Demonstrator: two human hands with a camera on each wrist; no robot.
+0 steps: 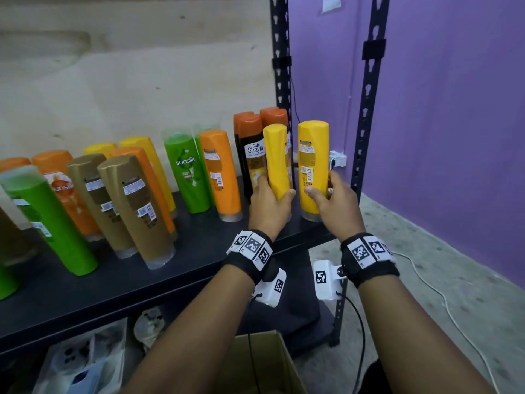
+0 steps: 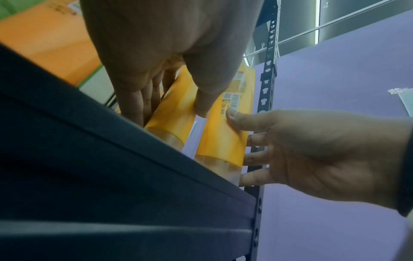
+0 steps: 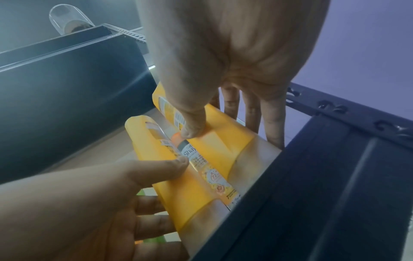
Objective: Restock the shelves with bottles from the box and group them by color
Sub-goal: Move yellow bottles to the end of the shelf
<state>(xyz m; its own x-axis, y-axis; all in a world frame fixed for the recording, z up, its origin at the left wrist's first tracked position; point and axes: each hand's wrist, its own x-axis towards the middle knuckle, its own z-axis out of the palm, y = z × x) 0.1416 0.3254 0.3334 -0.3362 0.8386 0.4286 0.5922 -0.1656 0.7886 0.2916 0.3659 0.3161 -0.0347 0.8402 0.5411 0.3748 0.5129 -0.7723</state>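
Two yellow bottles stand cap-down at the right end of the black shelf (image 1: 142,282). My left hand (image 1: 270,197) grips the left yellow bottle (image 1: 277,157) low on its body, thumb on its right side. My right hand (image 1: 331,199) grips the right yellow bottle (image 1: 312,160), thumb on its front and fingers behind. In the left wrist view my left hand (image 2: 165,70) wraps its bottle (image 2: 176,109), with the other bottle (image 2: 223,134) and my right hand (image 2: 312,151) beside it. In the right wrist view my right hand (image 3: 223,70) holds its bottle (image 3: 225,141) next to the left bottle (image 3: 170,187).
Dark bottles with orange caps (image 1: 250,143) stand right behind the yellow ones. Leftward along the shelf are orange (image 1: 220,172), green (image 1: 187,172) and gold bottles (image 1: 133,206). A black upright post (image 1: 366,137) bounds the shelf's right end. An open cardboard box (image 1: 255,362) sits below my arms.
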